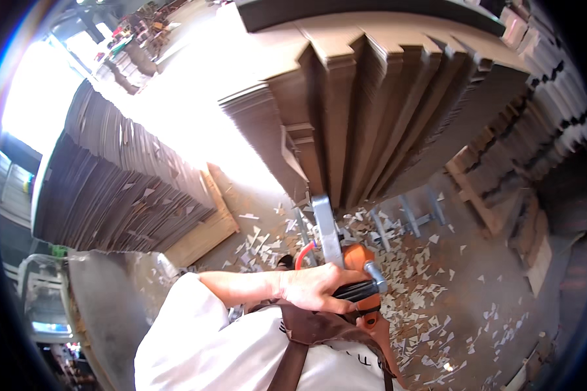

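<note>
My left hand (316, 287) is closed around the black side handle of an orange power tool (359, 257), held close in front of my waist. From the tool a long grey metal bar (326, 228) reaches forward to the lower edge of a tall stack of brown cardboard sheets (339, 124). Whether the bar touches the stack I cannot tell. A curved red hose (303, 255) shows beside the bar. The stack's near side has deep, slot-like notches running down it. Below the black handle, a small patch of skin may belong to my right hand; its fingers are hidden.
White and brown paper scraps (411, 293) litter the floor. At left, another tall stack of sheets (124, 182) stands on a wooden pallet (202, 238). More stacked sheets (528, 130) line the right side. A dark bar (372, 10) lies across the top of the notched stack.
</note>
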Tool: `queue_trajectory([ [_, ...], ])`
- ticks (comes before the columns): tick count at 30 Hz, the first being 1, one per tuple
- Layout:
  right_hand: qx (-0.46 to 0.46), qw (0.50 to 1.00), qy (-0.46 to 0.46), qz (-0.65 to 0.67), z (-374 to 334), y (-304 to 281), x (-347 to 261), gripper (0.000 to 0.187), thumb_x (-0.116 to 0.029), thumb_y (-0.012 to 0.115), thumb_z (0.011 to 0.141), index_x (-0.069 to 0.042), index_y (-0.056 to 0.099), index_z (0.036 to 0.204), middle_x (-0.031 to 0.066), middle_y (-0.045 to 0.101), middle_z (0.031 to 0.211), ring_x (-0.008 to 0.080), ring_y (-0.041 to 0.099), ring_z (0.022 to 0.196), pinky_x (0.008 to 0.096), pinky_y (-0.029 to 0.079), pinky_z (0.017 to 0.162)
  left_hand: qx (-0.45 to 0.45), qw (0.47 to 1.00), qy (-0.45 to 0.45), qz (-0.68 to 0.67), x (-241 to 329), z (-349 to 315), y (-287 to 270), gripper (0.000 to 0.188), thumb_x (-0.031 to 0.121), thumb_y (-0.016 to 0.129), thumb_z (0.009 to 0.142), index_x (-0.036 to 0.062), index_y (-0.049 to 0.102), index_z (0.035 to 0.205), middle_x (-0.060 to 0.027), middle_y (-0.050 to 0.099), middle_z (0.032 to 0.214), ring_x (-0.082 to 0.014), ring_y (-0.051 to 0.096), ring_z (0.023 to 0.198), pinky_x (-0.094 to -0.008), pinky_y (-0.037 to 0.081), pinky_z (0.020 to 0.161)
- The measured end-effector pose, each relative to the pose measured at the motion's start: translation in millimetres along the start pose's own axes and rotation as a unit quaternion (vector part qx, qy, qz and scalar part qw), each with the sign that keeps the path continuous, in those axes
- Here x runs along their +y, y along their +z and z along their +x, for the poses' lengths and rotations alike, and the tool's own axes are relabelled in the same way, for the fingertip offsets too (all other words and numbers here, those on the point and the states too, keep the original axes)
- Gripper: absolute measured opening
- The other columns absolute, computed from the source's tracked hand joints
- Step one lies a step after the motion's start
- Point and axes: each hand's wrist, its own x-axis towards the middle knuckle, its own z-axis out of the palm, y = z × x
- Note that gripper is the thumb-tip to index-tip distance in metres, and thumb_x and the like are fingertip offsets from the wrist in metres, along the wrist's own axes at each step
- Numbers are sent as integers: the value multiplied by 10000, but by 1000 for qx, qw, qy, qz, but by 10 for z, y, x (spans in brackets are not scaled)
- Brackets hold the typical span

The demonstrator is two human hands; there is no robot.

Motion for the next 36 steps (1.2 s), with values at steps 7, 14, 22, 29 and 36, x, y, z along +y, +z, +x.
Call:
queue_trajectory([
  [7,180,982,-34,52,-477,266,-1202,175,-91,700,750,18,580,816,91,609,652,168,587,579,317,473,548,-107,985,135,22,1039,-475,-464,312,117,608,783,-62,531,1027,-140,616,783,-209,609,709,-321,483,627],
  [14,194,970,16,145,-1299,763,-2544,234,-63,685,808,7,512,949,36,578,683,73,551,542,225,452,479,-181,968,160,62,1865,-1171,-799,305,180,606,779,-109,577,870,-164,599,668,-233,602,654,-341,477,620],
  [22,121,984,-28,128,-1601,864,-3167,206,-128,617,867,18,507,963,21,561,690,87,566,538,236,455,503,-168,980,102,13,2211,-1425,-1181,226,174,582,785,-49,595,756,-64,591,645,-96,548,529,-236,444,462],
  [29,169,978,7,119,-1795,1280,-3047,213,-150,629,865,11,515,946,26,551,657,93,553,529,247,457,501,-163,977,134,12,1945,-1607,-1116,228,158,668,746,-68,631,751,-79,607,672,-136,565,576,-290,465,519],
  [36,266,956,-4,126,-1669,1707,-3632,159,-110,599,866,6,516,935,32,557,665,96,555,531,258,451,500,-252,959,130,-5,2205,-1769,-1546,223,161,598,780,-58,606,819,-53,595,660,-97,568,531,-237,463,448],
])
